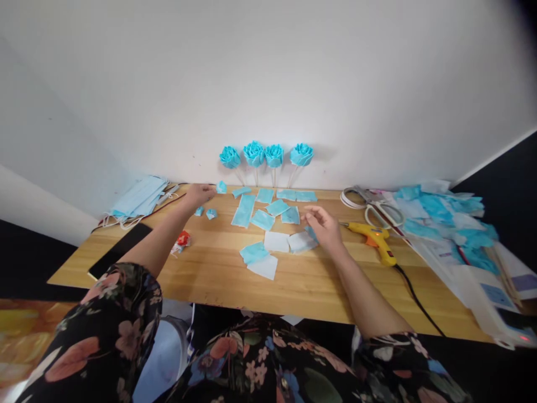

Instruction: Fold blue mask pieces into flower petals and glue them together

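Note:
My left hand (200, 194) reaches to the back left of the wooden table (218, 285). Its fingers are stretched out and hold nothing that I can see. Just past its fingertips lies a small folded blue piece (221, 187); two more small blue pieces, one of them a folded piece (211, 214), lie below it. My right hand (324, 226) hovers at the right side of the cut mask-fabric pieces (263, 219), fingers loosely bent and apart. A blue piece (311, 232) shows partly beneath it. Some cut pieces lie white side up, such as a white piece (277, 242).
Several blue fabric flowers (254, 154) on thin sticks lean against the wall. A yellow glue gun (375, 238) with a black cord, scissors (384, 214), white tape roll (352, 197) and scrap heap (448, 215) lie right. Masks (138, 196), a black phone (119, 252) and red wrapper (183, 239) lie left.

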`<state>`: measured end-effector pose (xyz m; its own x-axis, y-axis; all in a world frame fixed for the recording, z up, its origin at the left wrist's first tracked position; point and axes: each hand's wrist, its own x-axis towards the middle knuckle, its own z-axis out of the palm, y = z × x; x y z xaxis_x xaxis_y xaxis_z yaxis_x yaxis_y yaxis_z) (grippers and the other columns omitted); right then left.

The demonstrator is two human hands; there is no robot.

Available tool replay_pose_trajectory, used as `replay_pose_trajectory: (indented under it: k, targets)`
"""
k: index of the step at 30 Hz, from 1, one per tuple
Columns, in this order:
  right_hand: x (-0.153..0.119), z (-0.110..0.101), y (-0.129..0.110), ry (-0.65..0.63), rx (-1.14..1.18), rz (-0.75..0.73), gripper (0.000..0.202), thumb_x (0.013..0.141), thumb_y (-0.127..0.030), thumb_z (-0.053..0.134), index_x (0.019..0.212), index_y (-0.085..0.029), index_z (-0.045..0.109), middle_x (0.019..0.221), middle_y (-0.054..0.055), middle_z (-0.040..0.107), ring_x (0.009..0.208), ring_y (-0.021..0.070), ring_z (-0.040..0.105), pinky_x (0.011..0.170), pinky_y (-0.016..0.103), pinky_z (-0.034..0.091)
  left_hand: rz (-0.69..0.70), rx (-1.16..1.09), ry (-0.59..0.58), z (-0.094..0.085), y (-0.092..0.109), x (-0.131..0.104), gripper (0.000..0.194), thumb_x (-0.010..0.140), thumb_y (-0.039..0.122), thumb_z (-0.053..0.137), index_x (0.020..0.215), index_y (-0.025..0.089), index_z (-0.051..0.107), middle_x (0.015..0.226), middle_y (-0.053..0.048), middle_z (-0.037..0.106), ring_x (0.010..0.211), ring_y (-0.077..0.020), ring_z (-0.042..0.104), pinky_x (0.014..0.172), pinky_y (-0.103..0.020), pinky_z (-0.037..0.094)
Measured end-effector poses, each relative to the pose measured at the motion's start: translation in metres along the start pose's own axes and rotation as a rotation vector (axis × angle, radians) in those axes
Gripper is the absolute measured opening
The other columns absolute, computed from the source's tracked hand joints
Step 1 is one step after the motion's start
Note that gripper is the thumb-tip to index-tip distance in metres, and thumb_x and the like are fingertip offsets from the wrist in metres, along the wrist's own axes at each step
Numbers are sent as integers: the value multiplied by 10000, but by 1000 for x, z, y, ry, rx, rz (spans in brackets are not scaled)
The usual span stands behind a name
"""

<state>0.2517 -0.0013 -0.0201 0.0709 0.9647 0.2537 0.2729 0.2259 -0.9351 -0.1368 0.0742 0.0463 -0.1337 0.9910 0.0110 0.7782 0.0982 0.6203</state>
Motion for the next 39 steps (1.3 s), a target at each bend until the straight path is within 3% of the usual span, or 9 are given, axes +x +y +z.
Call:
replay_pose_trajectory:
  k: [7,12,16,24,28,35,39]
  targets:
    - [-2,-6,2,21,-78,-15,311,877,-425,572,1070,-206,681,821,47,748,689,166,635,671,311,518,5,276,-64,19,-12,18,247,743,365,568,593,180,633,604,-58,640,687,-230,617,592,-299,389]
    - [-3,-7,1,12,-117,-20,292,893,-407,563,1063,-209,693,829,51,752,726,176,661,711,321,532,3,469,-24,3,-16,26,355,811,421,507,822,167,755,826,-135,749,844,-309,674,669,-335,433]
    - [-4,-6,3,6,-141,-22,288,896,-408,560,1053,-209,698,824,52,752,720,179,663,702,321,533,51,586,-17,-14,-26,35,408,848,338,459,1076,173,754,1092,-148,764,989,-313,680,745,-331,453]
    - [-3,-6,12,-25,-134,-5,293,902,-408,560,1071,-212,697,829,49,749,747,183,676,744,332,549,218,768,-159,-15,-49,44,401,766,270,629,1145,216,746,1206,-126,740,1148,-322,642,934,-340,432]
    - [-4,-5,9,-36,-159,5,292,899,-409,555,1050,-212,709,807,45,747,708,180,664,715,330,534,241,789,-167,-10,-47,46,458,784,271,614,1224,190,714,1248,-161,715,1164,-332,636,937,-354,439]
    - [-4,-5,5,-20,-185,-1,309,885,-415,554,1037,-202,718,797,56,758,682,187,662,687,332,520,235,758,-172,5,-30,49,368,826,320,548,1105,201,757,1186,-130,746,1103,-302,659,882,-321,449]
    - [-4,-6,5,-26,-198,-6,311,892,-413,545,1040,-201,719,809,59,760,708,193,675,707,337,523,211,715,-158,1,-27,54,437,874,399,477,1163,193,732,1172,-128,752,1060,-289,673,833,-307,454]
